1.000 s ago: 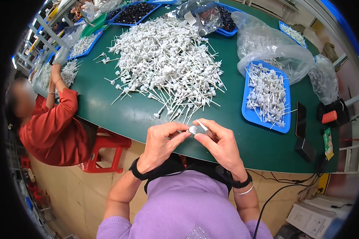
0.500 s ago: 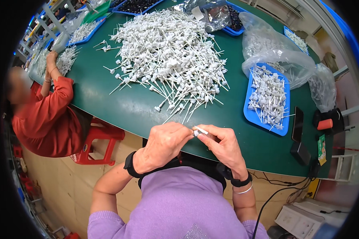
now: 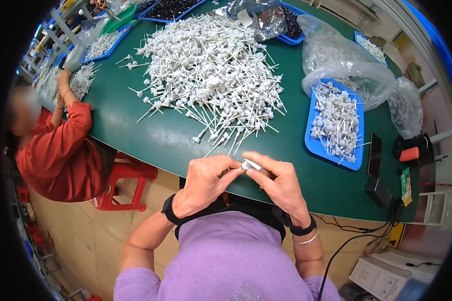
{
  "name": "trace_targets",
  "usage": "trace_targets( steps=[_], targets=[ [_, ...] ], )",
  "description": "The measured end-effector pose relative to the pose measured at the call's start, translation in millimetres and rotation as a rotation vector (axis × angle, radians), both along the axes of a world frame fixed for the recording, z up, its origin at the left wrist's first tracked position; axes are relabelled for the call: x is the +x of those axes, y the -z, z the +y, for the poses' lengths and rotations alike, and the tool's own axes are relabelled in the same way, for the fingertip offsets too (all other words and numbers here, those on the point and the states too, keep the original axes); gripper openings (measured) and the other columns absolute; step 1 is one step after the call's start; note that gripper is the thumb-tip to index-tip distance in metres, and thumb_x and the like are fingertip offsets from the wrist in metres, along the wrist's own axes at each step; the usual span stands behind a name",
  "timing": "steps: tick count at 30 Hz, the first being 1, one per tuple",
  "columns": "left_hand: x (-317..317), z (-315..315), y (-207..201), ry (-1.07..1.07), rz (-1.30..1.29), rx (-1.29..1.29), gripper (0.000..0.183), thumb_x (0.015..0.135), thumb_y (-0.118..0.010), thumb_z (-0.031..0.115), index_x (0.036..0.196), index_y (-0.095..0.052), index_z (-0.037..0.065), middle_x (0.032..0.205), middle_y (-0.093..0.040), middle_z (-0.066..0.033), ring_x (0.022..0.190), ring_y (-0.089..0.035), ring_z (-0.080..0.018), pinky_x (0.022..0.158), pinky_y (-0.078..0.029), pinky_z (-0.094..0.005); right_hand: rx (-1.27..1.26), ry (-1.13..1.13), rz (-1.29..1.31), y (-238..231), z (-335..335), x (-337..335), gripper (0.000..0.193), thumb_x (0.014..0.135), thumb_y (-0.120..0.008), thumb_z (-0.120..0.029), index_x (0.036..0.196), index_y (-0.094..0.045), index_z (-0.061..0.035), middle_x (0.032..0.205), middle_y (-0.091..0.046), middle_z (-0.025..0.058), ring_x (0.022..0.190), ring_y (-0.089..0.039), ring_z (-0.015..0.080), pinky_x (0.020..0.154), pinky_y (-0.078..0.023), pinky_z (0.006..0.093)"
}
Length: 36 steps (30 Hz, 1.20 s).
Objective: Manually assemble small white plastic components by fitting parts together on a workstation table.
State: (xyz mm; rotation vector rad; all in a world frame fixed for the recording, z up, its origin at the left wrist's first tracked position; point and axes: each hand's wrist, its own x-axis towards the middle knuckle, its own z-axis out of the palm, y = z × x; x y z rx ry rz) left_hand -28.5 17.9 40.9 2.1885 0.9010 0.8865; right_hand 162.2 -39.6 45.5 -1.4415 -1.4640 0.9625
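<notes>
At the table's near edge, both hands meet around a small white plastic part (image 3: 250, 164), like the stemmed pieces in the heap. My left hand (image 3: 206, 179) is closed, thumb and forefinger pinching at the part's left end. My right hand (image 3: 281, 185) grips it from the other side, thumb below and fingers above. The fingers cover much of the part, so its exact shape is hard to make out. Just beyond my hands lies a big heap of white plastic pieces with thin stems (image 3: 211, 70), some of them loose at its near edge.
To the right stands a blue tray (image 3: 359, 135) of similar pieces, beside a clear plastic bag (image 3: 331, 47). A phone (image 3: 375, 155) and a black box (image 3: 378, 193) lie near the green table's (image 3: 145, 135) right end. On the left a co-worker in a red top (image 3: 60, 155) sits by a red stool (image 3: 115, 188).
My left hand's fingers have straightened a little and the thumb shows more plainly. My right forefinger has lifted slightly over the white part, which has turned between the fingers.
</notes>
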Motion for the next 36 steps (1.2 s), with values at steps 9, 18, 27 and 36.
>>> trace_targets(
  steps=[9,18,27,36],
  targets=[
    [7.4,-8.5,16.6,-0.079,-0.223,-0.307,0.012,0.085,-0.074,-0.001,0.096,-0.069,-0.001,0.083,-0.072,-0.0073,0.071,-0.07,-0.0109,0.062,-0.056,-0.0243,0.284,0.125,-0.304,4.7,-23.2,-13.7,0.028,0.093,-0.067,-0.016,0.118,-0.061,-0.007,0.074,-0.061,0.0116,0.058,-0.061,0.0311,0.053,-0.047,0.0406],
    [5.1,-15.3,21.8,0.024,-0.482,-0.679,0.025,0.091,-0.069,0.0,0.115,-0.066,-0.004,0.103,-0.071,-0.008,0.096,-0.069,-0.0139,0.081,-0.056,-0.0246,0.322,0.101,-0.619,0.6,-25.7,-11.5,0.033,0.09,-0.069,-0.017,0.122,-0.062,-0.0134,0.072,-0.051,0.0081,0.057,-0.059,0.0275,0.05,-0.046,0.0398],
    [1.5,-12.9,28.7,0.059,-0.529,-0.731,0.023,0.094,-0.064,-0.001,0.117,-0.067,-0.004,0.118,-0.065,-0.01,0.102,-0.065,-0.0138,0.084,-0.054,-0.0244,0.339,0.097,-0.598,-4.6,-23.4,-11.5,0.025,0.091,-0.068,-0.016,0.115,-0.062,-0.0113,0.073,-0.053,0.0085,0.06,-0.061,0.0273,0.051,-0.047,0.0395],
    [3.4,-16.5,28.9,0.021,-0.525,-0.712,0.025,0.089,-0.068,-0.005,0.114,-0.068,-0.003,0.115,-0.064,-0.0098,0.098,-0.065,-0.0129,0.088,-0.055,-0.0259,0.283,0.067,-0.618,-3.0,-22.5,-13.8,0.024,0.092,-0.064,-0.01,0.116,-0.062,-0.011,0.072,-0.054,0.0094,0.058,-0.062,0.0299,0.05,-0.048,0.04]
  ],
)
